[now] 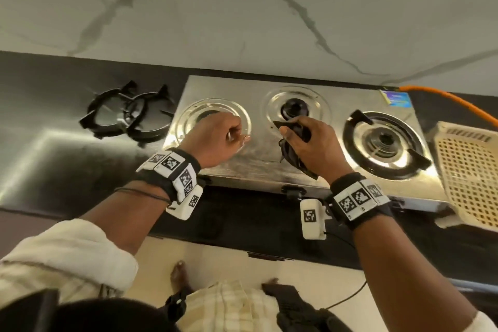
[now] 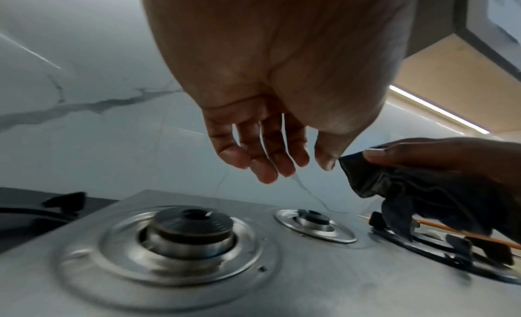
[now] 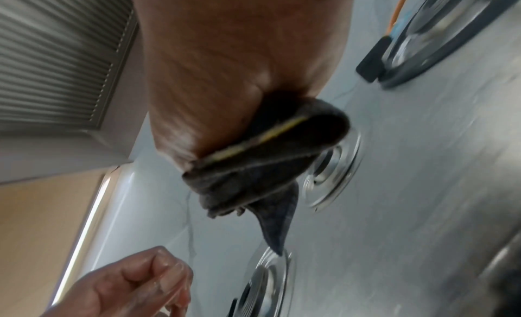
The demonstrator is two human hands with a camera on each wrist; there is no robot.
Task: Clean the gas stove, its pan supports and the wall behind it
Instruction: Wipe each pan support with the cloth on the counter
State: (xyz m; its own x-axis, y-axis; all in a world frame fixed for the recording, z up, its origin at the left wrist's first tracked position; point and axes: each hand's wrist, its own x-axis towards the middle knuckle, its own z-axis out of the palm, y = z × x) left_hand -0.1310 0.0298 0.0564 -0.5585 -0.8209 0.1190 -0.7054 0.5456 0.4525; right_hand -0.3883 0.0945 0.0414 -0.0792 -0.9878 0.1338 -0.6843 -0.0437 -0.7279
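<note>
Behind everything, the marble-veined wall (image 1: pixel 242 8) fills the far half of the head view, pale with grey veins running across it. Below it the black counter (image 1: pixel 40 159) carries the steel gas stove (image 1: pixel 258 162), which lies lengthwise with three burners in a row. Its right burner (image 1: pixel 384 140) wears a black pan support (image 1: pixel 350 127); the left burner (image 1: pixel 207 116) and the smaller middle burner (image 1: pixel 295 108) are bare, their bright rings exposed. Two more pan supports (image 1: pixel 129 113) lie overlapping on the counter just left of the stove. An orange hose (image 1: pixel 447 100) leaves the stove's far right corner, and a cream perforated basket (image 1: pixel 469 178) sits to the right of it.

Both forearms reach forward over the near edge, each with a tagged wrist band. The left hand (image 1: pixel 215 140) hangs above the left burner, palm down, fingers (image 2: pixel 265 163) loosely curled and slightly apart, holding nothing. The right hand (image 1: pixel 310 145) is raised above the steel between the middle and right burners, fingers and thumb clamped round a bunched dark cloth (image 1: pixel 292 153), whose loose corner dangles toward the stove top without clearly touching it.
</note>
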